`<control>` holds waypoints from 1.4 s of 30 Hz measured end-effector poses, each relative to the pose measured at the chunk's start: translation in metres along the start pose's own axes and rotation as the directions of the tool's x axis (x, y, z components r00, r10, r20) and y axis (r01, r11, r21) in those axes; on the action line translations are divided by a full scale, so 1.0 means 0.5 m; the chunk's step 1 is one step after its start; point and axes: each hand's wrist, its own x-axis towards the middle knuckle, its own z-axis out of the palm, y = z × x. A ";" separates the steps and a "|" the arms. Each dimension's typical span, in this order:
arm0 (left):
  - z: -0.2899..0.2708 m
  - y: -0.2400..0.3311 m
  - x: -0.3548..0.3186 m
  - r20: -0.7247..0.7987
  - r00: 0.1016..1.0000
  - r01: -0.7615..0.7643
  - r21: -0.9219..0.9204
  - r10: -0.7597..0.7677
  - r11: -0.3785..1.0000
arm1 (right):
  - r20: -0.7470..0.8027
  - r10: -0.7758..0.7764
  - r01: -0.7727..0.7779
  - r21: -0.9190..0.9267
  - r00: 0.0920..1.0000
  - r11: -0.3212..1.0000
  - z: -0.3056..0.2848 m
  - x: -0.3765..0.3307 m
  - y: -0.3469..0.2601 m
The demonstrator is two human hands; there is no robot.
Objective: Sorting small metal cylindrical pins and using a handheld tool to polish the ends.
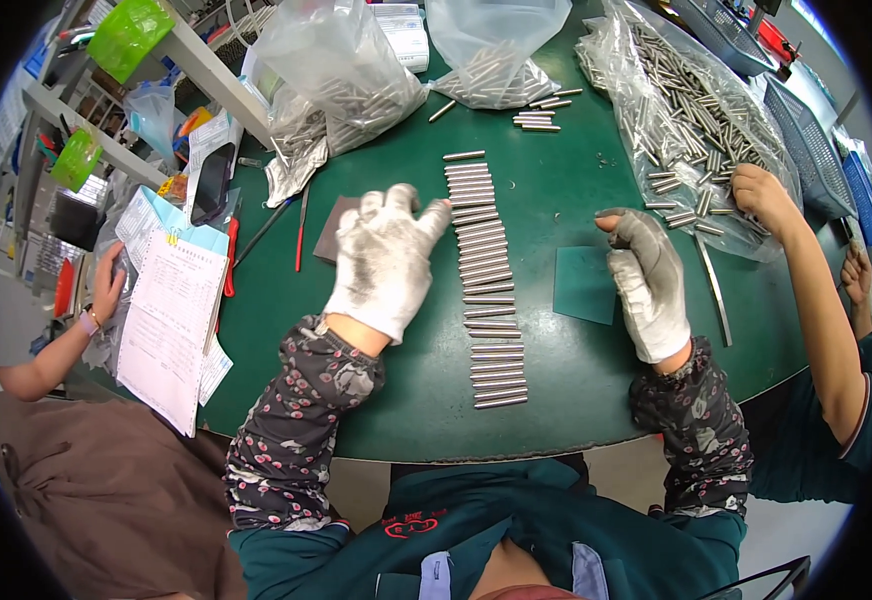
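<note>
"Rods [489, 287]: where are they?"

"Short, bright metal ones, they lie crosswise in one long column on the green tabletop [406, 410], between the gloved left hand [381, 265] and the gloved right hand [648, 280]."

"Is either hand gripping?"

"The left is spread, nothing visibly held, one fingertip at the column's left edge; I can't tell whether it touches. The right is half curled, apart from the column; whether it pinches anything, I can't tell."

"What could go wrong?"

"A sideways nudge from the left fingers might skew or roll several rods, since they look round, lie close together and have no rail around them. Beyond the right hand, a co-worker's hand [764, 197] is at a clear plastic bag [628, 95] of rods; a tug there might spill some toward the column."
</note>
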 end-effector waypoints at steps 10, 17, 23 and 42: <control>0.056 0.008 0.039 0.004 1.000 0.022 -0.194 -0.021 0.981 | 0.002 0.026 -0.026 0.005 1.000 1.000 0.000 0.001 -0.005; 0.021 0.002 0.034 0.036 0.979 0.183 0.276 -0.201 0.943 | -0.015 0.014 -0.014 0.002 1.000 1.000 -0.004 -0.003 0.001; -0.002 -0.033 0.006 -0.098 0.991 0.092 0.037 -0.088 0.995 | -0.008 -0.028 0.028 0.005 1.000 1.000 -0.002 0.000 -0.003; 0.051 -0.015 0.013 -0.127 0.992 -0.021 -0.159 0.001 0.987 | -0.017 -0.024 0.024 0.008 1.000 1.000 -0.002 0.000 0.001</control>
